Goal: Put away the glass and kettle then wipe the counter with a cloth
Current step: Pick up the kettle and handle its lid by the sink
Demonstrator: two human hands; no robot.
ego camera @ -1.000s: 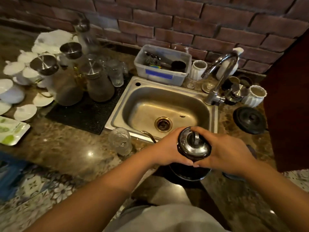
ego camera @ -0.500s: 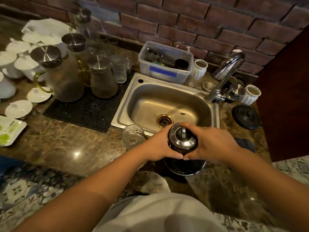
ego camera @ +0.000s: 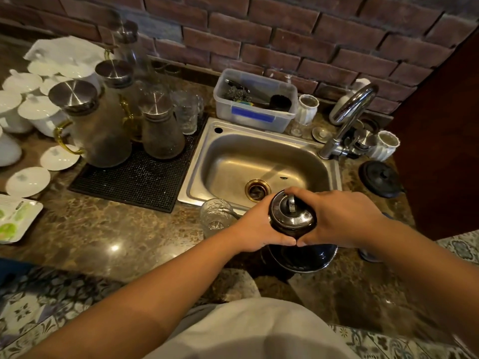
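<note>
Both hands were wrapped around the kettle (ego camera: 291,218) — the left hand (ego camera: 255,229) cupping its left side, the right hand (ego camera: 337,220) its right, thumbs meeting at the near edge. The kettle's shiny lid with its small upright knob faced the camera, and the dark body widened out below the hands, in front of the sink (ego camera: 259,161) at the near edge of the bench (ego camera: 103,229). Whether its base rested on the stone or hung just above it could not be told.

The glass (ego camera: 216,216) stood upright on the bench just left of the left hand, touching or nearly touching the sink's front rim. Farther left lay a black mat (ego camera: 134,177) carrying several lidded glass pitchers (ego camera: 101,125) and a cluster of tumblers (ego camera: 186,112). A clear plastic tub (ego camera: 255,102) sat behind the sink against the brick wall, the tap (ego camera: 347,120) at the sink's right corner, and a dark round lid (ego camera: 381,178) lay flat beyond it — well apart from the kettle.
</note>
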